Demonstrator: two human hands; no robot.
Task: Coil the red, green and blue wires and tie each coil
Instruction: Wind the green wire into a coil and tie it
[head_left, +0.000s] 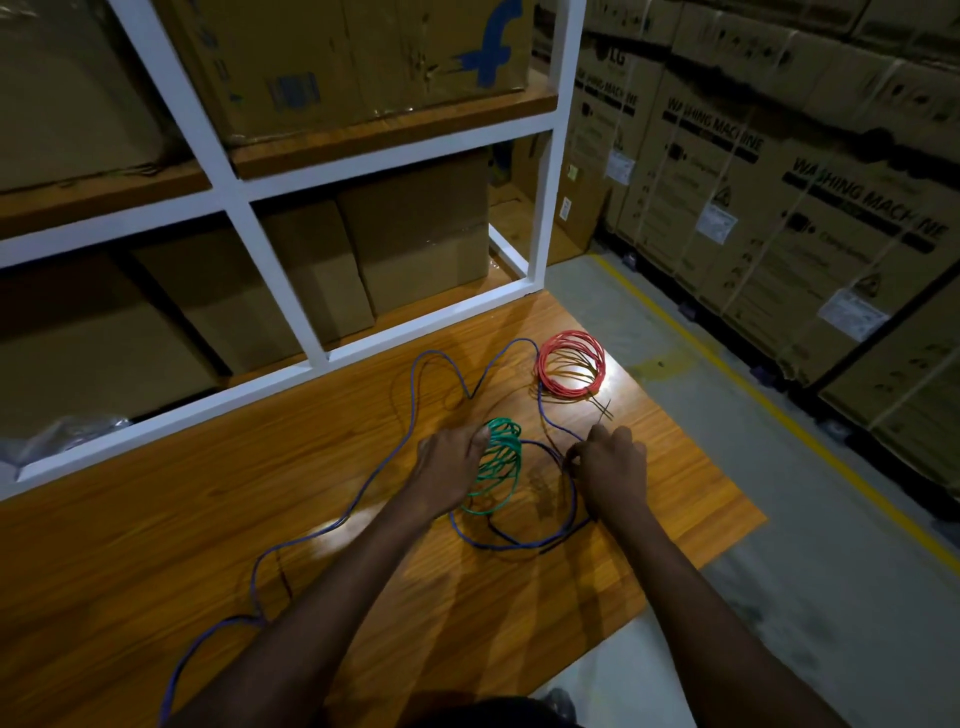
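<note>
Forearms: both bare arms reach out from the bottom edge over the wooden tabletop (208, 545).
Left hand (451, 467): its fingers are curled round the left side of the green coil (500, 467), bunching the turns together.
Right hand (613, 465): its fingers are drawn narrow into a pinch on a thin strand (597, 427) that pokes out past the knuckles. It looks like a tie to me, though I cannot be sure.
Green coil: it rests on the tabletop between the two hands, against the left fingertips. I can see no tie on it.
Blue wire (363, 488): this one is uncoiled. One loop runs just under the right fingertips and round the green coil. The rest wanders off to the left of the left fingers and back toward the person.
Red coil (571, 364): it is wound and lies well beyond the right fingers. Dark tails (603, 410) on its near side suggest it is already tied.
Handling: I judge this to be light, thin, sheathed wire, springy and a little slick. A ring of it would likely spread open if let go. It is best gripped across all the turns at one side, with the tie cinched just beside the fingers. The blue length should be taken by an end, because a pull at its middle would tangle it.
Writing: the stacked cartons (831, 234) far to the right of the right fingers read "WASHING MACHINE", and one bears "LG". A box (363, 78) in the white shelving (275, 280) beyond both hands carries a blue "f". The small stickers are too fine to read.
</note>
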